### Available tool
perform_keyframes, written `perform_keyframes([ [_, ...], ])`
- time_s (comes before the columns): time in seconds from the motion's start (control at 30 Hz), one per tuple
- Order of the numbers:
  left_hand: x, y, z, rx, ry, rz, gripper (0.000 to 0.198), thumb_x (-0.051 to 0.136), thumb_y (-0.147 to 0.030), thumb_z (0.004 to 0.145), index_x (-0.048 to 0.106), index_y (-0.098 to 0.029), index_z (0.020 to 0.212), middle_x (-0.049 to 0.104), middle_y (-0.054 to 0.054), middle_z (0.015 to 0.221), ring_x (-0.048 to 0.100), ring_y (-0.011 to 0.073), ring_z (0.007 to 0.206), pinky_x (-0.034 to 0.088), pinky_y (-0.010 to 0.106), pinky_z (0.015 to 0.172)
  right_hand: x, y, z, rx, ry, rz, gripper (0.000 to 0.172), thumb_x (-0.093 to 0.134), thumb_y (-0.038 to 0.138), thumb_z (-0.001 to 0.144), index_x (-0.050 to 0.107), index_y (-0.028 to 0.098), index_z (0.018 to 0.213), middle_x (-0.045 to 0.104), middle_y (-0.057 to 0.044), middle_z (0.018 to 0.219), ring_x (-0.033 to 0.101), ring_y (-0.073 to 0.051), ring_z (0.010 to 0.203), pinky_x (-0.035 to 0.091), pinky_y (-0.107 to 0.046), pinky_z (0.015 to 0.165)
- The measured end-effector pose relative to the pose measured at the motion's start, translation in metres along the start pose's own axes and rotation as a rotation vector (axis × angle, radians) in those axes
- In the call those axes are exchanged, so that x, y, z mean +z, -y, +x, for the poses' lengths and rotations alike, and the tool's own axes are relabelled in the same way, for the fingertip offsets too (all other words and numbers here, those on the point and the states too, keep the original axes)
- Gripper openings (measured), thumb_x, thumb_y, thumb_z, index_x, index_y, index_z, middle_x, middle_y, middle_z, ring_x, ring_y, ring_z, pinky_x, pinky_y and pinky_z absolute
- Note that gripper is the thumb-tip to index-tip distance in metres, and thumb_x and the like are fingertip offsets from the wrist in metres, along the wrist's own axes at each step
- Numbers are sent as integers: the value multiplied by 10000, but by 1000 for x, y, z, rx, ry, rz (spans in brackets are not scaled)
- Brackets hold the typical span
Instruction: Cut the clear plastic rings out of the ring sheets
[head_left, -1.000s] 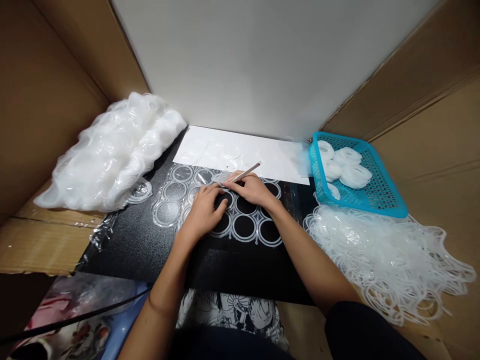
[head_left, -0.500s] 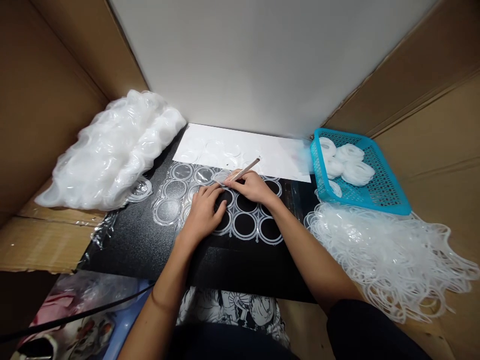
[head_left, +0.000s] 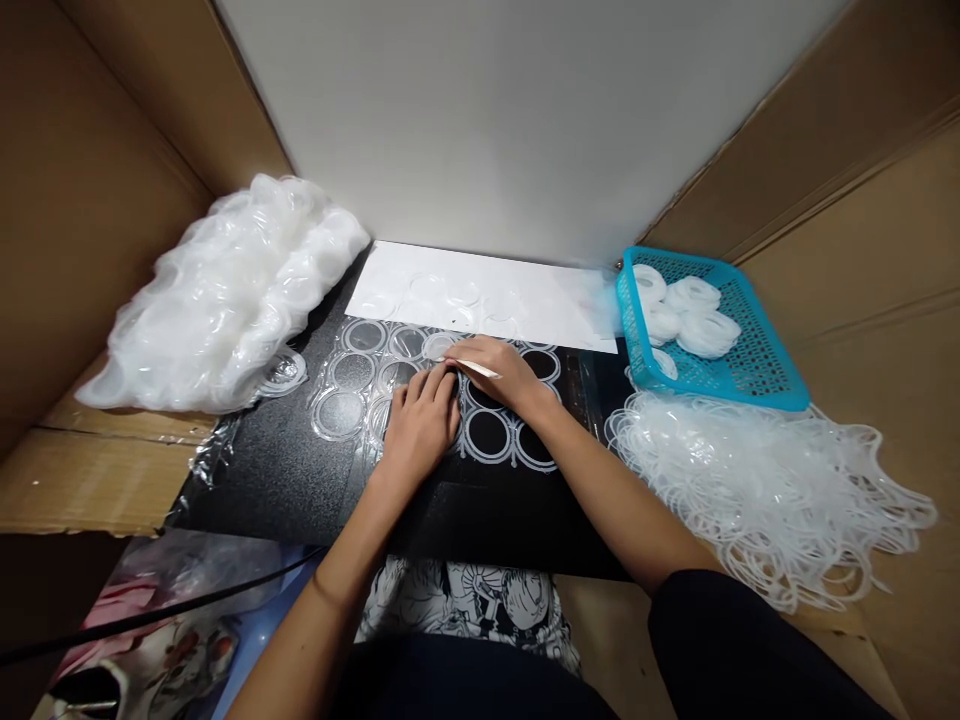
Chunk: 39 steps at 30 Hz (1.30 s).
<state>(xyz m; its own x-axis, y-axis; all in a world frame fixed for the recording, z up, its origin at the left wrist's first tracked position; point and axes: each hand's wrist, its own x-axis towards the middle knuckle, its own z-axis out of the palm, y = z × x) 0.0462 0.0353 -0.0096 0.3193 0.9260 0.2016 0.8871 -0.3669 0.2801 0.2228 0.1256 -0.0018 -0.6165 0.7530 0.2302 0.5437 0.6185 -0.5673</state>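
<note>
A translucent sheet of joined rings [head_left: 487,437] lies on the black tabletop [head_left: 262,490]. My left hand [head_left: 421,420] rests palm down on it, fingers stretched forward and thumb close in, holding nothing. Just beyond those fingertips, my right hand [head_left: 499,370] grips a slim, pale, pen-like tool [head_left: 480,369]. Its rear end slants down to the right, and the working tip is hidden at the fingers. Both hands' fingertips nearly meet over the sheet, beside a whitish round disc [head_left: 437,346].
A bulky heap of white rings in clear film [head_left: 232,290] is at left. On the right, a blue basket [head_left: 772,365] holds stacks of white rings [head_left: 705,332], with a pile of clear ring offcuts [head_left: 735,490] before it. White paper [head_left: 540,300] lies at the back; cardboard walls [head_left: 877,220] enclose the sides.
The tool has swung from pointing up and away to lying lower, its rear end toward me. My left thumb has drawn in against the fingers. The whole view has shifted slightly.
</note>
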Motion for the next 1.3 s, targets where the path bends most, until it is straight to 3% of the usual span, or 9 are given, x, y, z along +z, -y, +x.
perform_keyframes([
  [0.23,-3,0,-2,22,14,22,435,424,-269,1059,549,-176,1465,543,113,1577,488,350,1409,399,546,1131,-5,1,26,127,-143,-170,357,420,245,1068,745,194,1207,730,-127,1290,686,-288,1153,543,-440,997],
  [0.47,-6,2,-6,52,-1,6,392,471,-274,1051,595,-232,1421,560,76,1559,492,345,1396,421,543,1119,-39,-38,70,249,-370,-234,354,420,274,1066,766,199,1072,765,-109,1196,701,-274,1064,540,-411,943],
  [0.6,-8,6,-8,46,-15,-125,325,539,-262,1030,638,-248,1339,595,72,1515,503,347,1378,424,555,1117,-42,-43,89,304,-440,-151,308,497,279,1053,788,180,1026,787,-118,1152,719,-273,1076,543,-411,987],
  [0.67,-11,9,-10,33,-42,-266,263,553,-257,1029,656,-239,1270,621,77,1468,526,311,1365,434,514,1130,-33,-32,90,280,-412,-21,281,556,311,1040,805,183,1013,799,-109,1146,732,-264,1086,551,-406,1013],
  [0.77,-18,18,-13,-11,-93,-425,230,533,-269,1045,641,-227,1244,626,96,1426,558,255,1344,432,456,1161,-11,-5,82,182,-245,174,237,615,340,1017,824,230,1013,811,-65,1152,740,-238,1119,556,-385,1045],
  [0.83,-23,28,-13,-44,-100,-382,288,542,-289,1041,604,-215,1312,599,123,1447,537,273,1371,390,493,1200,4,10,75,164,-130,240,210,635,339,1004,832,263,1001,816,-44,1140,745,-232,1121,559,-388,1051],
  [0.93,-27,42,-12,-76,-56,-230,381,559,-302,1031,552,-177,1391,550,164,1498,478,323,1428,321,561,1235,17,21,69,205,-64,301,200,654,352,991,836,278,956,818,-42,1125,750,-242,1118,567,-413,1048],
  [1.17,-27,55,-10,-90,14,-127,423,534,-362,1049,511,-198,1438,516,141,1560,449,313,1455,327,542,1218,16,16,66,266,-20,444,207,686,421,958,834,276,960,820,-38,1107,768,-246,1027,609,-420,956],
  [1.3,-27,55,-10,-91,10,-113,424,528,-377,1048,515,-210,1438,518,134,1559,452,313,1450,333,537,1205,14,21,63,285,6,431,180,694,402,951,833,288,965,822,-26,1098,763,-251,1048,596,-432,985],
])
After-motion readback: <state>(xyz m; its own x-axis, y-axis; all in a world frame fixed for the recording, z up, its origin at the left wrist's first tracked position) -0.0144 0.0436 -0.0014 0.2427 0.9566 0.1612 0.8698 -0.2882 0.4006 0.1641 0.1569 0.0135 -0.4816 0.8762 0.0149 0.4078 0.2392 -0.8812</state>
